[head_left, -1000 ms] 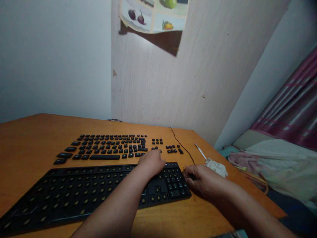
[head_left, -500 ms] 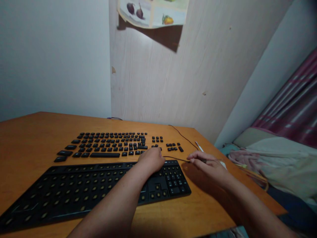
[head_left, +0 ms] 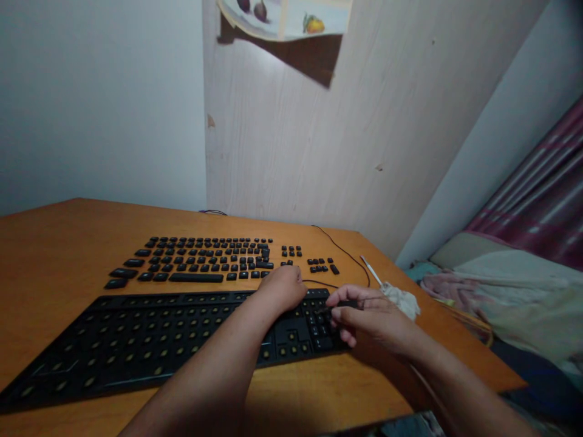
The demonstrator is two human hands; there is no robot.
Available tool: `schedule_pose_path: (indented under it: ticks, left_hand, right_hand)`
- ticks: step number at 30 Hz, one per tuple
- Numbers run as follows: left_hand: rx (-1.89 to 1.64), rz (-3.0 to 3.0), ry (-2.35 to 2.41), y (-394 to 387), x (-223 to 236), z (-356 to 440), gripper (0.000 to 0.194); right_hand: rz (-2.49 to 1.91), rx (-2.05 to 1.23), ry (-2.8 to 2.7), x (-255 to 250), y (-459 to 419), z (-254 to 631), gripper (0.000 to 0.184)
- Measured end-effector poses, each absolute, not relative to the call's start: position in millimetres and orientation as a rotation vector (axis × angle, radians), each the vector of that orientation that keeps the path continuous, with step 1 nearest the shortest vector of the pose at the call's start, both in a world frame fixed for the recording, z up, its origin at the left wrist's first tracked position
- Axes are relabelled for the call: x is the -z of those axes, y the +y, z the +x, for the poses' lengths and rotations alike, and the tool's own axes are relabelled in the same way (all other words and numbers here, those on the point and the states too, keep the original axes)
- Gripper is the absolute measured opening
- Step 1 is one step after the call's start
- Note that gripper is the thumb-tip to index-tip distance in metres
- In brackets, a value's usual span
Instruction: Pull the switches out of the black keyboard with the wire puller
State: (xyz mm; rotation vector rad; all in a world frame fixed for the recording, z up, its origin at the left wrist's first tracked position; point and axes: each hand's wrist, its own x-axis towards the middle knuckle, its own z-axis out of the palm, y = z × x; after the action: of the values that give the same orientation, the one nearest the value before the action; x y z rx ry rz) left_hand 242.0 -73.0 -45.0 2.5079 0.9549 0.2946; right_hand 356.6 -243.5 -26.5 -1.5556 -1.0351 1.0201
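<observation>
A black keyboard (head_left: 168, 337) lies in front of me, its key posts bare over most of it, while number pad keycaps (head_left: 324, 343) sit at its right end. My left hand (head_left: 283, 288) is closed at the keyboard's top edge; its curled fingers are turned away, so whatever they hold is hidden. Over the number pad, my right hand (head_left: 364, 312) pinches thumb and fingers around a small, dark, thin thing too unclear to name. Behind the keyboard, loose black keycaps (head_left: 195, 259) lie in keyboard-like rows, with a long space bar (head_left: 195, 277) in front.
A black cable (head_left: 339, 246) runs over the wooden desk (head_left: 291, 394). Right of it lie a white thin stick (head_left: 371, 270) and a crumpled white cloth (head_left: 401, 300). A wall stands behind the desk, with a fruit picture (head_left: 314, 21). Bedding (head_left: 501, 273) lies to the right.
My right hand has moved left from beside the keyboard to over its number pad, uncovering the white cloth. My left hand stays at the top edge. The view has shifted slightly.
</observation>
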Motion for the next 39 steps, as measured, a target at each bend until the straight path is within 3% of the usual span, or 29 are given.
schedule_pose_path:
  ticks: [9,28,39]
  left_hand:
    - [-0.267,2.486,0.945,-75.3,42.2,241.0,0.015]
    - [-0.258,2.469,0.962,-71.5,48.2,244.4,0.019]
    - [-0.272,2.482,0.941,-73.3,47.1,244.6,0.016]
  right_hand:
    - [-1.697,-0.866,-1.023,32.2,-226.9,337.3,0.046]
    - [-1.836,-0.522,-1.301,46.0,-218.0,326.1,0.025]
    - [-1.842,-0.556,-1.186,59.5,-218.1,328.5,0.029]
